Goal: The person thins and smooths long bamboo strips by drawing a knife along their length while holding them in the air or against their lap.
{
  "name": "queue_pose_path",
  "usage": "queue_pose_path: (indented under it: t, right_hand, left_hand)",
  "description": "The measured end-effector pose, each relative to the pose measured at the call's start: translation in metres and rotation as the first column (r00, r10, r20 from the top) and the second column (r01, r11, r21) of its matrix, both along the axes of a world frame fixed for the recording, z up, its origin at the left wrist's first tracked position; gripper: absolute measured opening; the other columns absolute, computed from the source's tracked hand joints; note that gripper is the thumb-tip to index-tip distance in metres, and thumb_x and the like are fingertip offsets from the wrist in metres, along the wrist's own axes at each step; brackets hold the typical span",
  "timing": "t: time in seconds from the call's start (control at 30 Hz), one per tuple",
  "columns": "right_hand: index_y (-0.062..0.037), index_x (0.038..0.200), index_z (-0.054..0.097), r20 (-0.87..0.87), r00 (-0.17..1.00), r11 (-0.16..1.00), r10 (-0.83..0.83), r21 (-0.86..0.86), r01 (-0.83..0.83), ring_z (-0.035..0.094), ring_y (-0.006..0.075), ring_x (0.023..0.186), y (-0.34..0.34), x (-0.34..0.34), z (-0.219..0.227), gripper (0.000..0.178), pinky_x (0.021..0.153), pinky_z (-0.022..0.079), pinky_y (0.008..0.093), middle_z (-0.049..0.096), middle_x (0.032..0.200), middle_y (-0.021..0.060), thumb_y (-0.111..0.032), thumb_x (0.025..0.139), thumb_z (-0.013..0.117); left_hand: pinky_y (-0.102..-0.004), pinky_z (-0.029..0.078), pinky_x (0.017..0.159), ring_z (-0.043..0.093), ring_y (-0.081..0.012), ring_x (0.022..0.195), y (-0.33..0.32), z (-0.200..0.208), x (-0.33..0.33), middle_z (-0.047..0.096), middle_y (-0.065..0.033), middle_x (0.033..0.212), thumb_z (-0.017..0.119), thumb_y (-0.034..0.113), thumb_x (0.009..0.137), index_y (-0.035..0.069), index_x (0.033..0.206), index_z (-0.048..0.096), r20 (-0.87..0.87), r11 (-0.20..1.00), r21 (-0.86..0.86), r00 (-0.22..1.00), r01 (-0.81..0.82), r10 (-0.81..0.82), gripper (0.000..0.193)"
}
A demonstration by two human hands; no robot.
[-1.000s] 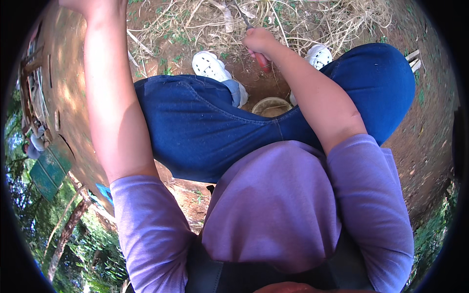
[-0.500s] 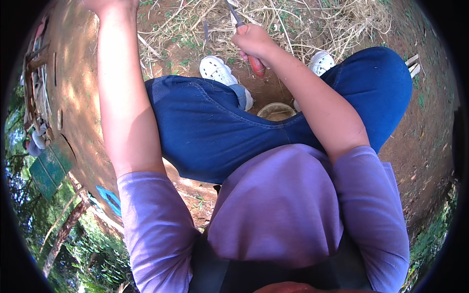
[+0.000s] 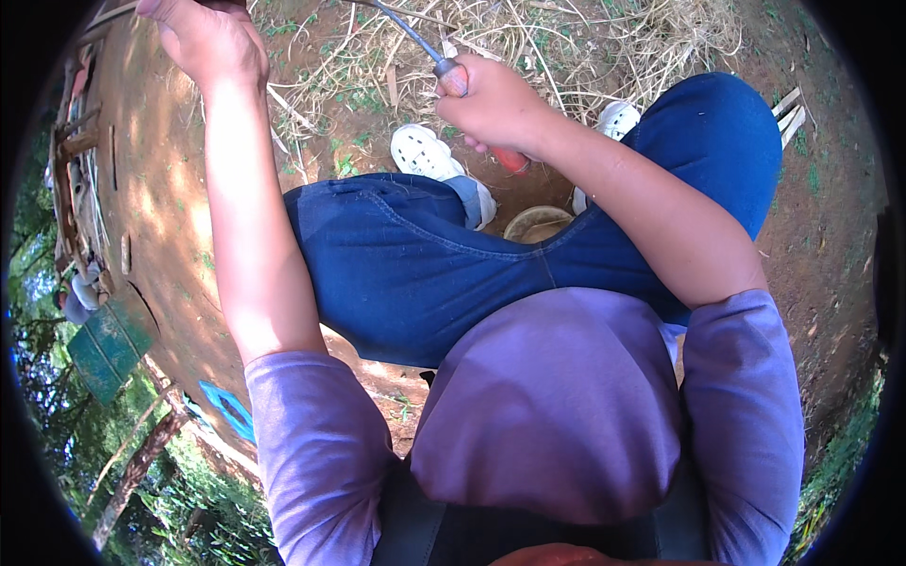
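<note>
My right hand (image 3: 500, 106) is closed around the red handle of a tool with a narrow grey metal shaft (image 3: 408, 30). The shaft points up and left, out past the top edge. At the upper left, my left hand (image 3: 212, 42) is partly cut off by the picture's edge. Its thumb shows, and the fingers curl round something dark that I cannot make out. A thin brown stick (image 3: 415, 13) crosses near the tool's shaft at the top. Between my feet, under my right forearm, stands a round pale container (image 3: 517, 224), partly hidden by my trousers.
Dry straw-like strips (image 3: 651, 42) litter the brown soil ahead. My white clogs (image 3: 425, 151) rest on the ground beyond my knees. Wooden pieces (image 3: 80, 141) and a green panel (image 3: 109, 349) lie far left, and split wood (image 3: 788, 118) lies by my right knee.
My left hand has come down and further into view. My right hand has shifted slightly down with the tool, whose shaft now slants more to the left. The thin stick has appeared at the top.
</note>
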State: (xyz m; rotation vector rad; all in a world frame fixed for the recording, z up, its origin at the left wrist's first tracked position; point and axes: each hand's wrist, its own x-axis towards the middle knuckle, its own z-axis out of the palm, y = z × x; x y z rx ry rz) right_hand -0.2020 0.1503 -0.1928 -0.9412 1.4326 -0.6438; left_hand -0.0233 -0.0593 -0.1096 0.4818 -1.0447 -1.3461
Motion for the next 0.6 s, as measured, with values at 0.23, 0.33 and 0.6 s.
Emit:
queue_pose_path:
  t: [0.23, 0.33, 0.6]
  right_hand:
    - [-0.0047, 0.108, 0.062, 0.017, 1.000, 0.997, 0.000, -0.083, 0.002, 0.061, 0.0136, 0.056, -0.006, -0.004, -0.021, 0.022, 0.052, 0.052, 0.0315, 0.064, 0.077, 0.0048, -0.015, 0.088, 0.065]
    - [-0.0042, 0.105, 0.061, 0.091, 0.996, 1.000, 0.013, 0.005, -0.014, 0.061, 0.0134, 0.055, -0.014, -0.012, 0.004, 0.021, 0.052, 0.052, 0.0317, 0.064, 0.077, 0.0053, -0.014, 0.088, 0.065]
    - [-0.0020, 0.100, 0.062, -0.020, 0.999, 0.996, -0.038, -0.075, 0.037, 0.064, 0.0203, 0.062, -0.011, -0.018, -0.013, 0.021, 0.058, 0.052, 0.0362, 0.065, 0.076, 0.0099, -0.015, 0.085, 0.066]
  left_hand:
    - [-0.0425, 0.049, 0.074, 0.050, -0.0218, 0.070, 0.006, -0.004, -0.007, 0.046, -0.0055, 0.072, 0.049, 0.071, 0.096, 0.009, 0.090, 0.046, 0.304, 0.981, -0.158, 0.939, -0.116, 0.160, 0.062]
    - [-0.0503, 0.052, 0.080, 0.052, -0.0266, 0.074, -0.023, -0.007, 0.013, 0.047, -0.0099, 0.074, 0.047, 0.083, 0.084, 0.006, 0.093, 0.046, 0.380, 0.981, -0.187, 0.916, -0.059, 0.128, 0.078]
    - [-0.0527, 0.052, 0.083, 0.054, -0.0302, 0.078, -0.038, -0.007, 0.001, 0.051, -0.0121, 0.077, 0.047, 0.086, 0.081, 0.006, 0.095, 0.048, 0.395, 0.983, -0.174, 0.918, 0.062, 0.012, 0.081]
